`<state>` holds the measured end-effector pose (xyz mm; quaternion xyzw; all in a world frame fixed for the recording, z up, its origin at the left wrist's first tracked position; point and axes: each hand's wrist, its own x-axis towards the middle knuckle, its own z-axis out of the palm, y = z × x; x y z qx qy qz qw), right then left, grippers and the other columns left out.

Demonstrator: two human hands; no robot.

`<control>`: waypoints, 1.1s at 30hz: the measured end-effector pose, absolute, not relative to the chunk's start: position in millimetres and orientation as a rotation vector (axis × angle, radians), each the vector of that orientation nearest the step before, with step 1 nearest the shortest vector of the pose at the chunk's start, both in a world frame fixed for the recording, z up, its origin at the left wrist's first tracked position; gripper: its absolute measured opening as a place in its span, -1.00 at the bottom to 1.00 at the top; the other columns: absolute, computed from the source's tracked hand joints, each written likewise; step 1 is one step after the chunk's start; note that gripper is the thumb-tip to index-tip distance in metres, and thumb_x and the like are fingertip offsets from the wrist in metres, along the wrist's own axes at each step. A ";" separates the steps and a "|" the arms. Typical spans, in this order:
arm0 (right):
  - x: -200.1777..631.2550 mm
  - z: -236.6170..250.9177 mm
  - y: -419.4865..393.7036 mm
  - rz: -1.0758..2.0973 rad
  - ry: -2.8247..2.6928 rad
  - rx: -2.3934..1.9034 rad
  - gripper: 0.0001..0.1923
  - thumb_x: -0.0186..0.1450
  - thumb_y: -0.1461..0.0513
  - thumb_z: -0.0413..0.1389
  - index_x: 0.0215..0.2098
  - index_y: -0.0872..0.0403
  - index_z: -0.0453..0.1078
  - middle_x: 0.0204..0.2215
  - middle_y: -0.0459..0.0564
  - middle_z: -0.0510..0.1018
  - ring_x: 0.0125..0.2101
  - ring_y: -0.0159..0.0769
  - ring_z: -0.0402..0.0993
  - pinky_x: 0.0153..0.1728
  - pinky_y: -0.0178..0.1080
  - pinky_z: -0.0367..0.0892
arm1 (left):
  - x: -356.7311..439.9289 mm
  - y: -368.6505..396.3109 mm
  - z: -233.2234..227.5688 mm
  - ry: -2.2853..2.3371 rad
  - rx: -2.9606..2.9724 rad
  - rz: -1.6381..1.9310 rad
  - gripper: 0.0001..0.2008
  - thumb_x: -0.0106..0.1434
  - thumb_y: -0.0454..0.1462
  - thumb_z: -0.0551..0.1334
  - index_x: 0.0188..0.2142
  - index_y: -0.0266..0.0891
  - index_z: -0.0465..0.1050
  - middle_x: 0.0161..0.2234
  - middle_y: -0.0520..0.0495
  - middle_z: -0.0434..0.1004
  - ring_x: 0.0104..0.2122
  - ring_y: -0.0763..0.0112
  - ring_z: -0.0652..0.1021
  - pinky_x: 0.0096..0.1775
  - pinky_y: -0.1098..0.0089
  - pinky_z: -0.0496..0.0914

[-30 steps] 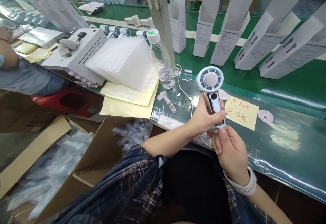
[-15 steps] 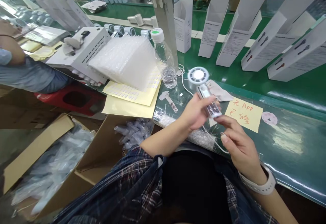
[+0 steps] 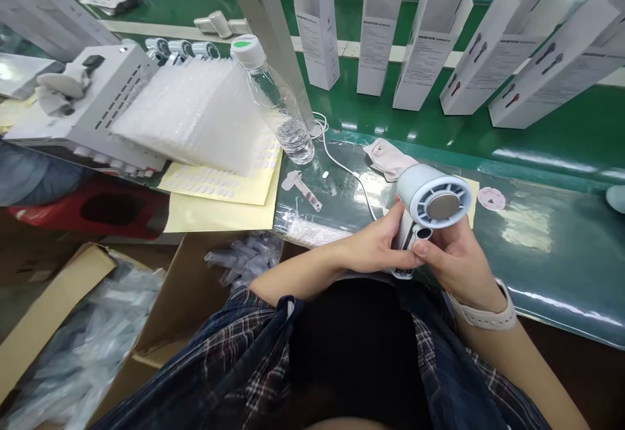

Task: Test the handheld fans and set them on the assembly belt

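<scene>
A pale blue handheld fan (image 3: 434, 197) is held between both hands in front of my body, its round head turned up and to the right. My left hand (image 3: 381, 242) is closed around its handle. From the other side my right hand (image 3: 454, 254) grips it, the thumb pressed by the dark round button below the head. Much of the handle is hidden by fingers. Behind the fan lie a crumpled whitish cloth (image 3: 388, 158) and a white cable (image 3: 344, 168) on the bench. A yellow note is mostly covered by the fan head.
Open white boxes (image 3: 375, 58) stand in a row along the green line. At left are a water bottle (image 3: 278, 104), bubble-wrap sheets (image 3: 190, 107), yellow sticker sheets (image 3: 219, 212) and a white machine (image 3: 97, 104). Cardboard boxes (image 3: 161, 313) of clear plastic sit below the bench edge.
The fan has been brought nearer and turned, so its head now faces up and right. My right hand, apart from it with the cable end before, now grips it. The view has shifted.
</scene>
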<state>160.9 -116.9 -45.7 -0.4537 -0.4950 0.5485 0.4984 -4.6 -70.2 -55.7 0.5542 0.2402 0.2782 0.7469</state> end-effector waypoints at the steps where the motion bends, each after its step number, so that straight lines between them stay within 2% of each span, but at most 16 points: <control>1: 160.8 -44.6 -118.4 1.331 -1.188 -1.100 0.10 0.28 -0.09 0.44 0.59 -0.24 -0.03 0.47 0.10 0.35 0.36 0.08 0.44 0.29 0.10 0.50 | -5.3 -68.6 -56.5 0.506 1.225 0.592 -0.30 0.10 -0.15 0.53 0.17 -0.17 0.32 0.05 -0.14 0.46 0.11 0.05 0.50 0.19 0.02 0.42; 4: 160.5 -38.7 -119.1 1.275 -1.177 -1.086 0.03 0.29 -0.04 0.45 0.56 -0.27 0.01 0.50 0.02 0.30 0.43 0.02 0.34 0.36 0.05 0.44 | -7.0 -65.8 -56.6 0.457 1.224 0.619 -0.25 0.12 -0.16 0.53 0.23 -0.16 0.28 0.05 -0.12 0.45 0.11 0.08 0.51 0.19 0.07 0.43; 7: 162.7 -35.7 -114.9 1.324 -1.200 -1.042 -0.04 0.29 -0.05 0.45 0.51 -0.24 0.12 0.46 0.04 0.37 0.38 0.01 0.40 0.29 0.04 0.50 | -7.9 -66.0 -53.7 0.423 1.147 0.593 -0.26 0.16 -0.16 0.54 0.22 -0.12 0.24 -0.04 -0.06 0.44 -0.03 0.21 0.56 0.07 0.14 0.50; 10: 165.5 -38.8 -110.0 1.408 -1.181 -1.056 -0.03 0.26 -0.17 0.42 0.50 -0.22 0.15 0.37 0.11 0.47 0.13 0.04 0.60 -0.04 0.01 0.67 | -8.2 -66.8 -51.9 0.367 1.006 0.519 -0.25 0.14 -0.16 0.58 0.17 -0.09 0.19 -0.14 0.03 0.44 -0.26 0.35 0.59 -0.11 0.23 0.54; 12: 165.8 -42.0 -108.2 1.432 -1.136 -1.084 0.01 0.23 -0.22 0.41 0.50 -0.22 0.15 0.30 0.14 0.52 -0.07 -0.01 0.65 -0.27 -0.06 0.66 | -7.2 -66.7 -53.2 0.363 0.957 0.524 -0.23 0.09 -0.17 0.61 0.13 -0.10 0.19 -0.17 0.06 0.44 -0.31 0.39 0.59 -0.15 0.26 0.53; 13: 165.5 -43.3 -107.8 1.440 -1.117 -1.090 0.02 0.21 -0.23 0.40 0.50 -0.22 0.15 0.27 0.15 0.54 -0.11 -0.02 0.65 -0.32 -0.08 0.64 | -6.3 -66.5 -54.5 0.372 0.951 0.535 -0.24 0.07 -0.18 0.62 0.11 -0.11 0.21 -0.18 0.06 0.44 -0.31 0.39 0.59 -0.16 0.27 0.53; 15: 164.8 -45.2 -107.9 1.435 -1.108 -1.084 0.01 0.20 -0.23 0.41 0.48 -0.20 0.17 0.26 0.15 0.54 -0.08 -0.01 0.64 -0.28 -0.08 0.64 | -3.7 -65.9 -57.7 0.399 0.956 0.555 -0.27 0.05 -0.19 0.62 0.08 -0.13 0.25 -0.17 0.04 0.44 -0.26 0.37 0.59 -0.13 0.26 0.53; 18: 164.8 -47.0 -109.5 1.338 -1.139 -1.083 0.01 0.22 -0.18 0.42 0.48 -0.16 0.15 0.29 0.16 0.52 0.12 0.05 0.59 -0.02 0.01 0.64 | 1.2 -65.7 -61.7 0.435 0.977 0.604 -0.32 0.09 -0.18 0.59 0.09 -0.13 0.30 -0.17 0.02 0.44 -0.21 0.32 0.56 -0.07 0.23 0.50; 21: 165.2 -49.6 -111.9 1.217 -1.193 -1.096 -0.01 0.24 -0.11 0.44 0.49 -0.14 0.12 0.33 0.15 0.50 0.25 0.06 0.52 0.21 0.09 0.54 | 5.1 -66.5 -62.6 0.432 0.990 0.621 -0.31 0.10 -0.18 0.57 0.14 -0.12 0.32 -0.14 0.01 0.44 -0.14 0.27 0.54 0.00 0.20 0.46; 24: 164.3 -52.4 -113.5 1.172 -1.241 -1.060 -0.09 0.25 -0.04 0.46 0.44 -0.13 0.18 0.41 0.13 0.41 0.36 0.05 0.43 0.35 0.11 0.43 | 6.4 -67.2 -62.2 0.410 1.025 0.620 -0.31 0.09 -0.18 0.59 0.12 -0.12 0.31 -0.10 -0.01 0.43 -0.08 0.25 0.53 0.05 0.19 0.45; 26: 165.5 -53.8 -113.5 1.169 -1.232 -1.041 -0.12 0.25 -0.02 0.47 0.41 -0.12 0.21 0.40 0.14 0.42 0.35 0.05 0.45 0.32 0.09 0.46 | 5.1 -66.7 -61.5 0.421 1.070 0.640 -0.32 0.10 -0.14 0.58 0.11 -0.13 0.31 -0.08 -0.03 0.44 -0.06 0.23 0.53 0.04 0.20 0.46; 29: 177.2 -54.3 -112.1 1.232 -1.247 -1.085 -0.18 0.28 -0.05 0.44 0.38 -0.11 0.25 0.31 0.16 0.51 0.22 0.04 0.56 0.15 0.04 0.59 | -0.9 -65.2 -56.3 0.578 1.273 0.619 -0.30 0.16 -0.06 0.54 0.18 -0.15 0.31 -0.03 -0.10 0.49 -0.05 0.13 0.55 0.00 0.16 0.48; 33: 204.1 -50.4 -110.4 1.195 -1.247 -1.218 -0.11 0.24 -0.06 0.48 0.42 -0.18 0.24 0.30 0.11 0.50 0.07 -0.03 0.59 -0.05 -0.04 0.63 | -9.0 -65.7 -40.2 0.883 1.593 0.602 -0.19 0.15 -0.02 0.57 0.29 -0.16 0.35 0.09 -0.26 0.58 0.02 -0.06 0.60 0.02 0.07 0.48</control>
